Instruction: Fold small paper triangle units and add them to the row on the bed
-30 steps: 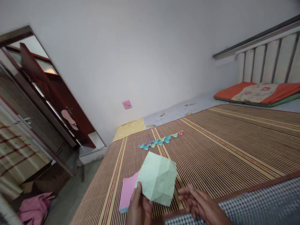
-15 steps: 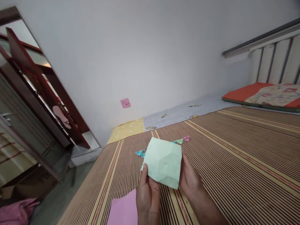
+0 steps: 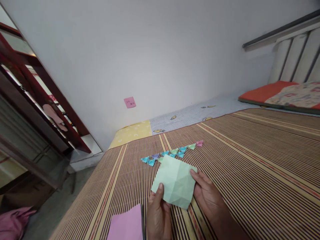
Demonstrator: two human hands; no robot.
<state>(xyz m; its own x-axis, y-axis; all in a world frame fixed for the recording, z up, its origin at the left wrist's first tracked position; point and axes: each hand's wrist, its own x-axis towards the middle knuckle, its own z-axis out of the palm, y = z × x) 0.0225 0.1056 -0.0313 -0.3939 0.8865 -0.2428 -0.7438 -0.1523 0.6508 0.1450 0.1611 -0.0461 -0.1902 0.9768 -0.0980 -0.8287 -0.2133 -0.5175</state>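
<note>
Through my head view I have the green sheet point(image 3: 175, 181) held up over the striped mat point(image 3: 250, 173), its face turned toward me and creases running across it. My left hand point(image 3: 158, 210) pinches its near-left edge, thumb on top and fingers behind; my right hand point(image 3: 207, 195) pinches its right corner the same way, though the underside is hidden, so I cannot tell how far those fingers reach. Just beyond the green sheet lies a row of small folded papers point(image 3: 151, 162), partly covered by it from where I look; nearer me and to its left sits a pink paper stack point(image 3: 126, 225). To hold this well, I'd judge a light pinch enough, since paper like this would likely buckle or take fresh creases under hard thumbs. I'd keep the tension even between the two grips, so the creases stay readable, and keep the far edge from brushing the row beyond it.
</note>
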